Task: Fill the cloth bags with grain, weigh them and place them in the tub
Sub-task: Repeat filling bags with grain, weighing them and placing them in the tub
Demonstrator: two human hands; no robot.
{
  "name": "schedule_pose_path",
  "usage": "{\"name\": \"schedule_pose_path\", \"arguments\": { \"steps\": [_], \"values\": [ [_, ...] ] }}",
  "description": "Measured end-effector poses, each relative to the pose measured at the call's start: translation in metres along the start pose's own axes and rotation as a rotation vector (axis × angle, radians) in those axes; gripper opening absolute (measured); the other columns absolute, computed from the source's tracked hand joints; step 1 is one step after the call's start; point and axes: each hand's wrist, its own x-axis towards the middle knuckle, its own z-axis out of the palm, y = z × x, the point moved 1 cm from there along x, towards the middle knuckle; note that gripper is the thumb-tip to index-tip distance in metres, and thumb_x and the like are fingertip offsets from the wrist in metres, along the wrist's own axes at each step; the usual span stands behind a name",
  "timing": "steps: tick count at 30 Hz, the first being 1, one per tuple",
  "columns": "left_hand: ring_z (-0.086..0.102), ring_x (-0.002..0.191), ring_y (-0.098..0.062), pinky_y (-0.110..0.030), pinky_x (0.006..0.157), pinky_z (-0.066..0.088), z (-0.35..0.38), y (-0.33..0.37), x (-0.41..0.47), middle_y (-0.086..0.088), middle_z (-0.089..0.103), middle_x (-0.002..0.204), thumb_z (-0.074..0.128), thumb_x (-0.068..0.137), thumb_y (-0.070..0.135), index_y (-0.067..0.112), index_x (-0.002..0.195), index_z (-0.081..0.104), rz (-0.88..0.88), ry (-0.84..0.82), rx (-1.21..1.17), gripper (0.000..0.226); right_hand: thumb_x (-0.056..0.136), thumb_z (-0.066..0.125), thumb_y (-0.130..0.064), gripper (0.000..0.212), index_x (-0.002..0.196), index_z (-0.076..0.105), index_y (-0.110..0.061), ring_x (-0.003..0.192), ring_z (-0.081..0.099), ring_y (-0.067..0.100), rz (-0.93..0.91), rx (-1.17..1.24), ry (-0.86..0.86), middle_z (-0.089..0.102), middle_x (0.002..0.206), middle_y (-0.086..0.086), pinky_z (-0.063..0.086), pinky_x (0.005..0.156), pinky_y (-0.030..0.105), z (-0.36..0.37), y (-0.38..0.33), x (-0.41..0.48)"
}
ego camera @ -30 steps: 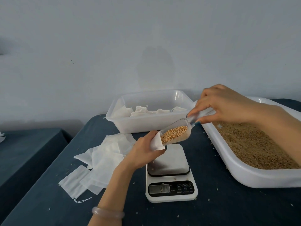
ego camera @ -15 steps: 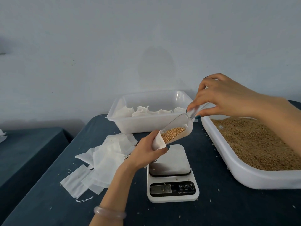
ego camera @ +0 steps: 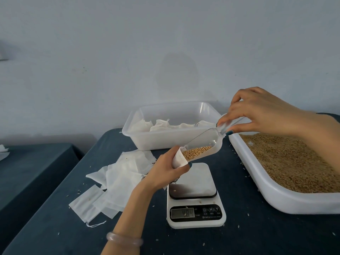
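My left hand [ego camera: 165, 172] grips a small white cloth bag [ego camera: 178, 159] with its mouth held up, just above the digital scale [ego camera: 195, 196]. My right hand [ego camera: 257, 113] pinches the handle of a clear plastic scoop [ego camera: 207, 142], tilted down to the left, its lip at the bag's mouth. Grain [ego camera: 197, 151] lies in the scoop's lower end. A large white tray of grain [ego camera: 276, 196] stands at the right. The clear tub [ego camera: 171, 140] behind the scale holds several filled bags [ego camera: 161, 125].
A pile of empty white cloth bags [ego camera: 117, 181] lies on the dark blue table [ego camera: 257, 236] left of the scale. Loose grains are scattered over the cloth. A second dark table [ego camera: 31, 172] stands lower at the left. A pale wall rises behind.
My right hand has lifted the scoop's handle, tipping it steeper. The grain has slid down toward the bag's mouth. My left hand stays put with the bag.
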Motion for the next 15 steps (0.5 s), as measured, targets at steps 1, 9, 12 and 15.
{"name": "schedule_pose_path", "arguments": {
  "steps": [1,9,12,15],
  "values": [
    [0.058,0.059,-0.006,-0.017,0.054,0.046,0.0,0.001,0.0,0.009,0.063,0.095,0.065,0.081,0.042,0.03,0.111,0.053,0.0,0.004,-0.003,0.035,0.075,0.042,-0.07,0.042,0.11,0.062,-0.059,0.093,0.03,-0.003,0.012,0.022,-0.002,0.048,0.09,-0.022,0.019,0.085,0.019,0.003,0.001,-0.002],
    [0.046,0.054,-0.012,-0.026,0.051,0.043,-0.003,0.005,-0.002,0.008,0.055,0.067,0.063,0.084,0.032,0.033,0.104,0.058,0.056,-0.018,-0.201,0.021,0.082,0.07,-0.039,0.03,0.107,0.062,-0.055,0.108,0.048,0.008,0.279,0.545,-0.097,0.061,0.104,-0.019,0.042,0.096,0.031,0.042,0.012,-0.031],
    [0.041,0.051,-0.009,-0.022,0.048,0.037,-0.004,0.008,-0.004,0.008,0.05,0.062,0.062,0.083,0.033,0.032,0.095,0.059,0.069,-0.037,-0.288,0.012,0.085,0.067,-0.036,0.026,0.109,0.065,-0.046,0.111,0.049,-0.003,0.341,0.732,-0.165,0.06,0.105,-0.035,0.038,0.097,0.023,0.058,0.006,-0.04],
    [0.036,0.051,-0.011,-0.021,0.047,0.033,-0.005,0.01,-0.005,0.0,0.045,0.065,0.06,0.09,0.038,0.023,0.092,0.057,0.083,-0.05,-0.358,0.015,0.085,0.064,-0.036,0.029,0.114,0.067,-0.035,0.108,0.06,-0.005,0.442,0.939,-0.159,0.068,0.111,-0.024,0.043,0.097,0.022,0.066,0.003,-0.048]
  ]
}}
